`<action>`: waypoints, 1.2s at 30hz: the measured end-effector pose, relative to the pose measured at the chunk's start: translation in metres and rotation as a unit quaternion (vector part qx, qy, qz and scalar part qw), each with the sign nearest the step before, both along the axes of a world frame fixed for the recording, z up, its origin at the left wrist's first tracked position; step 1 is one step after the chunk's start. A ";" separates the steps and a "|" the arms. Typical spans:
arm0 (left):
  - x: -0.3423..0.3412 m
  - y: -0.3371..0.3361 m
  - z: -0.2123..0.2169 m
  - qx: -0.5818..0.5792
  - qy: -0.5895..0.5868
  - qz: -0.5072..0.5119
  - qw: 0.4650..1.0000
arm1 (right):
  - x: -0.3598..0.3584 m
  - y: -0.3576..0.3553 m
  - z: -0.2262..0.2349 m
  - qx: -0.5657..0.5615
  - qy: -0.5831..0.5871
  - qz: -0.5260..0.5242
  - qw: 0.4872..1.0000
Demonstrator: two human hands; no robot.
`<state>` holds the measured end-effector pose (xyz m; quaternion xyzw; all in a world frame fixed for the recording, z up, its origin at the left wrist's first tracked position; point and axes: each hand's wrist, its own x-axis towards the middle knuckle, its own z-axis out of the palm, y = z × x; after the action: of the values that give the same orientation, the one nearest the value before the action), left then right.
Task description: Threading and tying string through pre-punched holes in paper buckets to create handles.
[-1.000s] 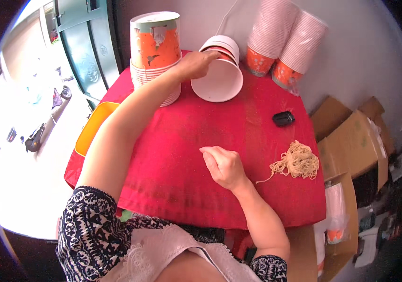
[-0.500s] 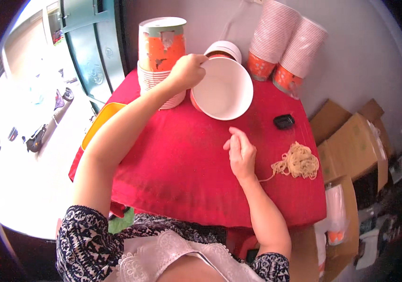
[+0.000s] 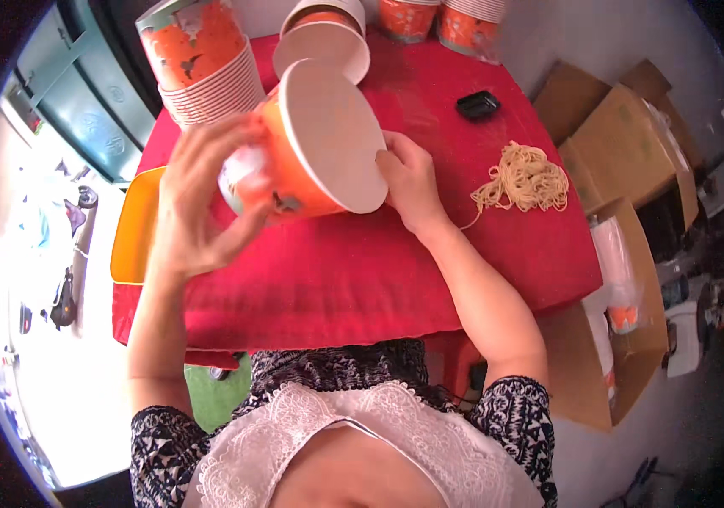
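Orange paper bucket [image 3: 298, 165], held tilted above the red tablecloth [image 3: 337, 279], its white mouth facing rightward. Your right hand [image 3: 413, 182] is clamped on the rim; your left hand [image 3: 194, 203] spans the outer wall, thumb and fingers apart, though whether it presses cannot be told. Right: heaped string [image 3: 527, 179].
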<state>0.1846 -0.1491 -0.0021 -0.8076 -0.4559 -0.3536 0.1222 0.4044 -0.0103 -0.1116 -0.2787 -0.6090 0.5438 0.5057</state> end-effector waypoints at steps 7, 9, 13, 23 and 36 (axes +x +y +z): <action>-0.017 -0.016 -0.020 -0.267 -0.093 -0.005 0.959 | 0.007 -0.010 0.016 0.006 -0.016 0.132 0.991; -0.022 -0.017 -0.040 -0.266 -0.194 -0.025 0.944 | 0.016 -0.006 0.025 0.064 0.018 0.062 0.996; -0.030 -0.026 -0.057 -0.248 -0.399 -0.009 0.883 | 0.063 -0.011 0.073 0.090 -0.139 0.061 0.984; -0.036 -0.019 -0.102 -0.113 -0.319 0.129 0.932 | 0.159 -0.007 0.028 0.317 -0.482 0.055 0.815; -0.023 -0.046 -0.111 -0.126 -0.265 0.196 0.936 | 0.116 -0.029 0.009 0.364 -0.510 0.004 0.780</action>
<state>0.1612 -0.1946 -0.1128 -0.5879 -0.6616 -0.4638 -0.0392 0.5204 -0.0396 -0.1028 -0.3079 -0.9316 0.0625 0.1828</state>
